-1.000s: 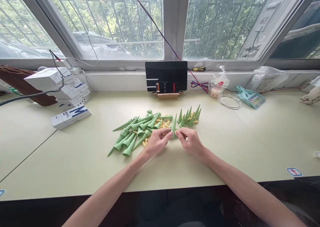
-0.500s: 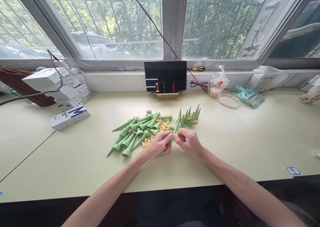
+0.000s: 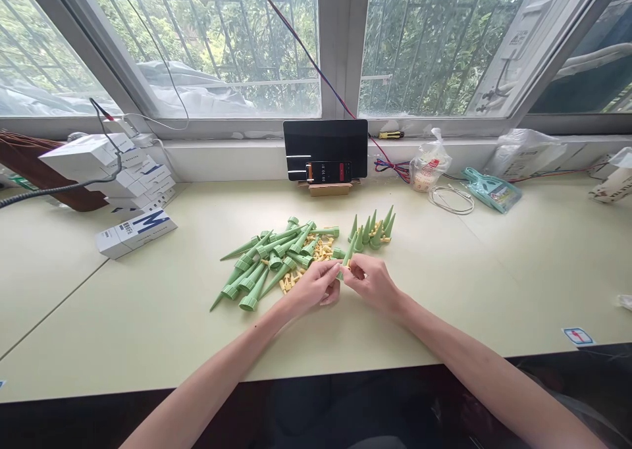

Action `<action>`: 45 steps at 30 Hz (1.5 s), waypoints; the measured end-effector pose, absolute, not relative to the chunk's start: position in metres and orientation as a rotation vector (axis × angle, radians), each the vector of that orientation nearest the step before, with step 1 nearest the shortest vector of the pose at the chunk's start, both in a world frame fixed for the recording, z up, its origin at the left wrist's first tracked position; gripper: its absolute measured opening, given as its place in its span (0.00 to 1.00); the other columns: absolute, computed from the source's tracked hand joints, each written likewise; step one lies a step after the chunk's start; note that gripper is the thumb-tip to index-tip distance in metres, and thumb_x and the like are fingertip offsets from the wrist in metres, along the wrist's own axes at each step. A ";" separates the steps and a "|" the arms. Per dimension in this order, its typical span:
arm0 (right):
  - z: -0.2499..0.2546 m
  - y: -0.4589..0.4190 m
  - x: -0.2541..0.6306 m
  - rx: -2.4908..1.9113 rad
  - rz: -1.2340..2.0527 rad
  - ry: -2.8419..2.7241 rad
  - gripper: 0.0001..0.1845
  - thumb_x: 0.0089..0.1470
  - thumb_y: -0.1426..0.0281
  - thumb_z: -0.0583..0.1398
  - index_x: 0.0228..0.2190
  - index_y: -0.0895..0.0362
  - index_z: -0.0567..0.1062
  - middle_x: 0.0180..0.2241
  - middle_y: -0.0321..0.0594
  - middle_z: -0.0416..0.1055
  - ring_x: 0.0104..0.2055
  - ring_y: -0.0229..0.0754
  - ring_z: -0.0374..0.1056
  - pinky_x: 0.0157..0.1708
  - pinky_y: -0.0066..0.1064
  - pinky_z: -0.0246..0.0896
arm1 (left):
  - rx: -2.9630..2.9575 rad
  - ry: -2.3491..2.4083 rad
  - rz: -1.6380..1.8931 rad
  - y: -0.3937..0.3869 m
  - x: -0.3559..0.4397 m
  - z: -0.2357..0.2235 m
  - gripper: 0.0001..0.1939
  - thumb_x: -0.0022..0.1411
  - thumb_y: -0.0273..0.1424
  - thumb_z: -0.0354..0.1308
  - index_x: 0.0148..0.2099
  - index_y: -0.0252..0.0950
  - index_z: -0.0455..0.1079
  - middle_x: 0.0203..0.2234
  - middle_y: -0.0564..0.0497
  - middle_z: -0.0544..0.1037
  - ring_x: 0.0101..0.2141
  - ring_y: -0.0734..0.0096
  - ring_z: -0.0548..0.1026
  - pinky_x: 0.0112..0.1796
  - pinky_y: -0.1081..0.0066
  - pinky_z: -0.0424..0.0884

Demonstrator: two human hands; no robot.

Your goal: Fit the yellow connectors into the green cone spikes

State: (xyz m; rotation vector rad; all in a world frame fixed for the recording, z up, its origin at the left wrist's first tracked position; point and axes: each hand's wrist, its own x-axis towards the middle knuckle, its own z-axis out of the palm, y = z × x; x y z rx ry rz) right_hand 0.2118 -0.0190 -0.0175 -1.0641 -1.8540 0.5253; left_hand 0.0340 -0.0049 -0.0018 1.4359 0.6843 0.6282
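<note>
My left hand (image 3: pixel 322 283) is closed around the wide base of a green plastic watering spike (image 3: pixel 349 250), whose tip points up and away. From the other side my right hand (image 3: pixel 368 278) pinches a small yellow valve at the spike's base; the fingers hide most of it. To the left lies a pile of loose green spikes (image 3: pixel 254 274), with small yellow valves (image 3: pixel 323 248) heaped beside and among them. Behind my hands several green spikes (image 3: pixel 375 233) stand upright in a group, with yellow valves fitted at their sides.
A tablet (image 3: pixel 326 143) with a phone (image 3: pixel 330 172) showing a timer leans on a cardboard stand at the back. White boxes (image 3: pixel 133 172) are stacked at left. A bagged item (image 3: pixel 428 166), a coiled white cable (image 3: pixel 451 201) and a teal dustpan (image 3: pixel 492 189) lie back right.
Both hands stay at the same spot on the spike, with only a slight shift of the fingers. The whole view has moved very slightly.
</note>
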 end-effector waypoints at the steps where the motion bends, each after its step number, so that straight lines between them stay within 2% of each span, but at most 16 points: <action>1: -0.018 -0.019 0.212 -1.065 0.529 -1.852 0.18 0.59 0.65 0.57 0.21 0.55 0.58 0.20 0.30 0.56 0.22 0.33 0.52 0.23 0.26 0.49 | 1.433 0.685 0.632 -0.005 0.034 -0.002 0.21 0.67 0.49 0.50 0.36 0.34 0.65 0.13 0.59 0.64 0.13 0.81 0.57 0.17 0.77 0.53; 15: -0.017 -0.018 0.210 -1.085 0.533 -1.759 0.22 0.59 0.59 0.60 0.20 0.55 0.60 0.18 0.30 0.56 0.21 0.33 0.51 0.21 0.27 0.48 | 1.327 0.666 0.647 -0.006 0.038 0.003 0.20 0.67 0.48 0.53 0.38 0.34 0.65 0.15 0.57 0.66 0.15 0.78 0.63 0.18 0.76 0.57; 19: -0.018 -0.017 0.211 -1.090 0.541 -1.745 0.21 0.59 0.59 0.60 0.21 0.55 0.61 0.18 0.30 0.58 0.21 0.33 0.53 0.21 0.27 0.50 | 1.301 0.689 0.673 -0.006 0.038 0.003 0.22 0.65 0.48 0.55 0.45 0.33 0.67 0.16 0.58 0.66 0.16 0.76 0.65 0.19 0.75 0.61; 23: -0.016 -0.017 0.212 -1.095 0.526 -1.745 0.20 0.59 0.60 0.60 0.21 0.55 0.60 0.18 0.30 0.57 0.21 0.33 0.53 0.21 0.27 0.50 | 1.342 0.750 0.723 -0.005 0.035 0.003 0.24 0.65 0.48 0.56 0.52 0.33 0.64 0.16 0.59 0.67 0.16 0.78 0.65 0.20 0.75 0.61; 25: -0.015 -0.017 0.211 -1.096 0.512 -1.740 0.20 0.59 0.61 0.59 0.21 0.55 0.59 0.18 0.30 0.57 0.21 0.33 0.52 0.21 0.27 0.49 | 1.394 0.774 0.749 -0.002 0.032 0.003 0.24 0.64 0.47 0.56 0.52 0.33 0.64 0.19 0.58 0.68 0.16 0.79 0.65 0.19 0.76 0.60; 28: -0.015 -0.017 0.212 -1.092 0.518 -1.739 0.18 0.60 0.63 0.57 0.21 0.55 0.60 0.18 0.30 0.56 0.21 0.34 0.52 0.21 0.27 0.49 | 1.453 0.792 0.778 0.001 0.028 0.003 0.23 0.63 0.46 0.59 0.52 0.34 0.65 0.28 0.53 0.72 0.17 0.82 0.66 0.17 0.78 0.58; 31: -0.016 -0.017 0.214 -1.089 0.554 -1.762 0.18 0.61 0.64 0.56 0.21 0.55 0.62 0.18 0.31 0.56 0.20 0.34 0.51 0.21 0.28 0.48 | 1.496 0.840 0.785 0.002 0.025 0.004 0.24 0.62 0.44 0.61 0.53 0.34 0.65 0.34 0.49 0.73 0.18 0.84 0.64 0.17 0.78 0.60; 38: -0.017 -0.014 0.221 -1.009 0.674 -1.909 0.19 0.63 0.63 0.55 0.21 0.56 0.66 0.19 0.34 0.60 0.21 0.34 0.52 0.21 0.29 0.49 | 1.608 0.957 0.882 0.004 0.021 0.009 0.22 0.63 0.43 0.58 0.52 0.34 0.68 0.29 0.51 0.73 0.17 0.82 0.62 0.17 0.78 0.59; 45: -0.016 -0.019 0.216 -0.955 0.686 -2.077 0.20 0.63 0.66 0.55 0.19 0.55 0.61 0.18 0.32 0.56 0.20 0.36 0.50 0.22 0.31 0.46 | 1.632 1.144 1.172 0.009 0.019 0.014 0.17 0.63 0.42 0.57 0.45 0.34 0.73 0.24 0.52 0.73 0.20 0.75 0.68 0.19 0.77 0.62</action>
